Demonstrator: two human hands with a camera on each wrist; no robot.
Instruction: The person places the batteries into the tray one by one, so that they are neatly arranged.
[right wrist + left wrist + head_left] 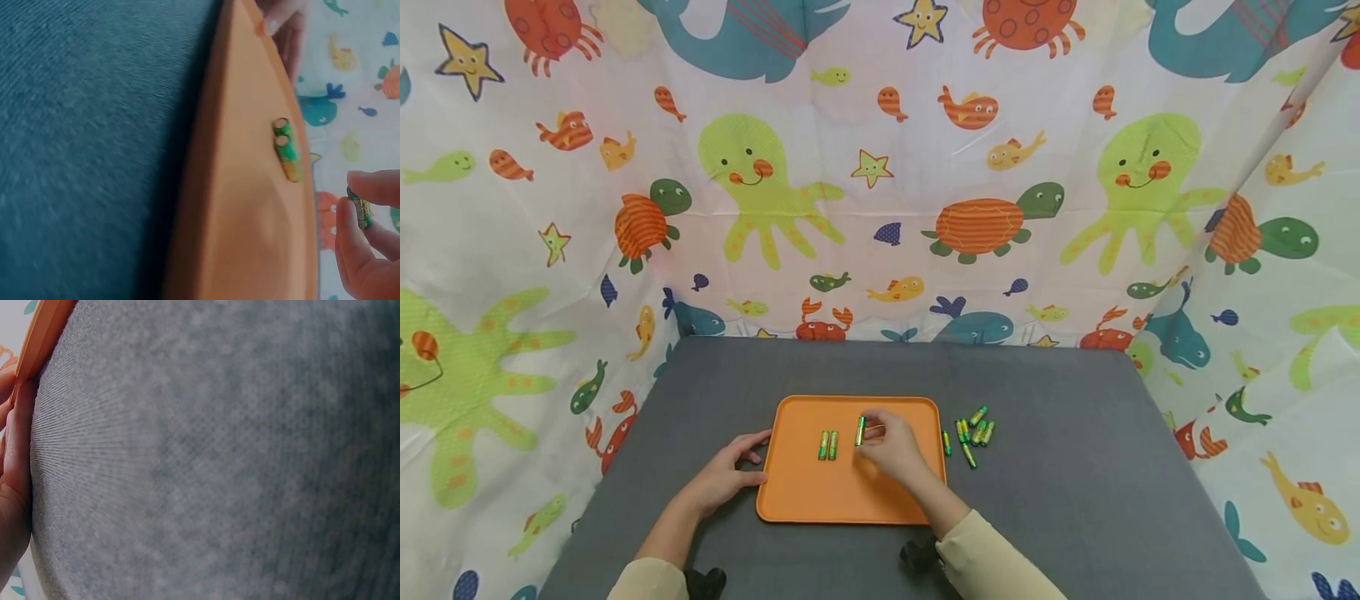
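Note:
My right hand (891, 448) pinches a green and yellow battery (860, 432) between thumb and fingers, over the middle of an orange tray (880, 504). In the right wrist view the held battery (360, 212) shows between the fingertips, above the tray floor. To its left, two matching batteries (828, 445) lie side by side on the tray, both pointing away from me. My left hand (722, 475) rests at the tray's left edge with fingers spread and relaxed, thumb and fingertips right at the rim. Part of that hand (14, 481) shows in the left wrist view.
Several more batteries (977, 432) lie loosely grouped on the grey tabletop (1075, 483) to the right of the tray. One battery (947, 443) sits close beside the tray's right rim. A curtain (865, 233) printed with sea animals hangs behind and around the table.

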